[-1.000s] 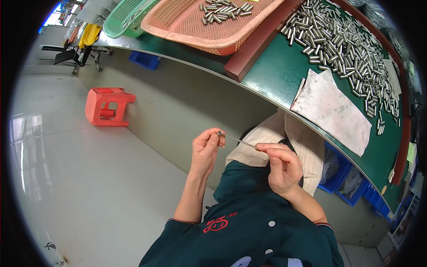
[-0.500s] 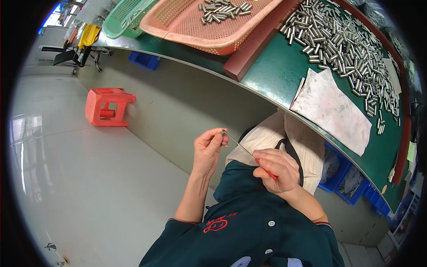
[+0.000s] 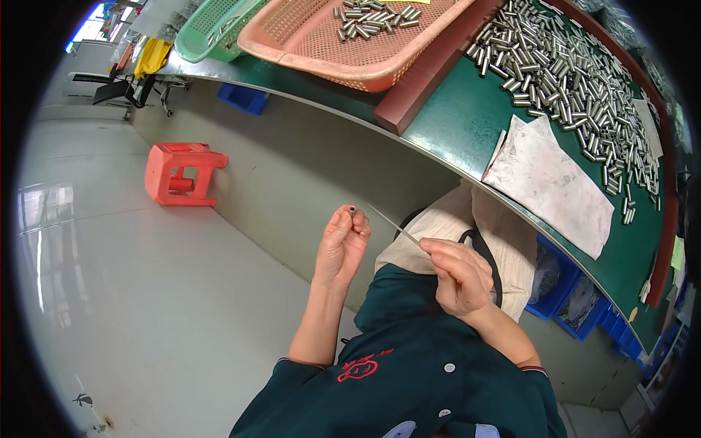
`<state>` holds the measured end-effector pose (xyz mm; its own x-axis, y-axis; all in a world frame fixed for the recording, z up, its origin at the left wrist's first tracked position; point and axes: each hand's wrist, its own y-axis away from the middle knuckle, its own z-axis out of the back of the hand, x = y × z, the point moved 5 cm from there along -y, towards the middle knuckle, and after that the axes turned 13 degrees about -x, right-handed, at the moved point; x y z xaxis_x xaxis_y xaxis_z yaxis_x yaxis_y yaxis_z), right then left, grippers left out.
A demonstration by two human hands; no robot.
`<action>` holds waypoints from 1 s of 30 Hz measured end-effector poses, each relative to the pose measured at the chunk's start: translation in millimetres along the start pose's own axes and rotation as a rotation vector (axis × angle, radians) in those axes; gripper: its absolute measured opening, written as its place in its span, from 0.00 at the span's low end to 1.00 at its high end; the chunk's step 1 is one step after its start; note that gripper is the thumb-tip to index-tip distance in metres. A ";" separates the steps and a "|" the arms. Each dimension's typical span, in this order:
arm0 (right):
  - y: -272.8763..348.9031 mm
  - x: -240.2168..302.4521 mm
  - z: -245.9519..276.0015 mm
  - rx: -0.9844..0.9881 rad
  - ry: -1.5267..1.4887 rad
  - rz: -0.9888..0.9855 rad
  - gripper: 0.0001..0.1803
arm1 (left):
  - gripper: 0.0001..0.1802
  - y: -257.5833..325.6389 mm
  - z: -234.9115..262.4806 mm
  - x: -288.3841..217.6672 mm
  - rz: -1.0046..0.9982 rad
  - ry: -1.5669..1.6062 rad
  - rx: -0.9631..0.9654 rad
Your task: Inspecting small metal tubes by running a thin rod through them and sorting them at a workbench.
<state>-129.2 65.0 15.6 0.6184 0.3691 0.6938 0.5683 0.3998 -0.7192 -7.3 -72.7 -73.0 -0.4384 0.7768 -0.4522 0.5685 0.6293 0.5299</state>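
I see the thin rod, gripped in the curled right hand, has come away from the small metal tube, uncovering its end. The left hand pinches that tube, ten o'clock from the right; the green table bounds eleven to four, with open air toward eight.

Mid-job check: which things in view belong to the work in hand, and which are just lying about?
In the work:
- tube, in the left hand
- thin rod, in the right hand
- probably the tube pile and pink basket, holding similar pieces

Apparently just about:
- red stool
- blue bin beyond it
- green basket
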 end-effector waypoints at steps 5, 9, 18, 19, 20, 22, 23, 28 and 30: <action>-1.3 -0.5 -1.4 -0.022 -0.012 -0.025 0.08 | 0.07 0.6 -0.6 1.5 -0.015 -0.030 -0.008; -4.0 0.1 5.2 -0.041 -0.007 -0.030 0.08 | 0.07 -3.1 -9.4 6.0 -0.016 -0.051 -0.005; -33.5 12.7 101.1 -0.508 0.152 0.019 0.05 | 0.04 14.8 -107.4 -20.6 -0.816 -0.843 -0.038; -32.7 8.0 118.3 -0.674 0.149 0.039 0.06 | 0.04 19.6 -135.4 -15.4 -0.998 -0.978 0.119; -35.4 2.3 133.5 -0.753 0.197 0.025 0.06 | 0.05 26.7 -161.2 -8.9 -1.191 -1.111 0.273; -41.7 -9.4 152.4 -0.889 0.131 -0.053 0.07 | 0.07 41.0 -206.0 6.2 -1.589 -1.175 0.516; -43.9 -14.6 160.3 -0.916 0.115 -0.076 0.07 | 0.10 47.3 -223.7 16.7 -1.724 -1.197 0.597; -48.7 -17.0 157.4 -0.869 0.065 -0.193 0.07 | 0.11 9.7 -238.2 61.6 -1.585 -1.671 0.920; -46.8 -18.7 159.5 -0.870 0.073 -0.193 0.07 | 0.09 13.8 -247.3 58.3 -1.649 -1.540 0.907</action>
<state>-253.9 173.2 42.2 0.4852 0.2951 0.8231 0.8584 -0.3398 -0.3842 -197.2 -12.6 85.4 -0.2844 -0.9379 -0.1985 0.6530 -0.0379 -0.7564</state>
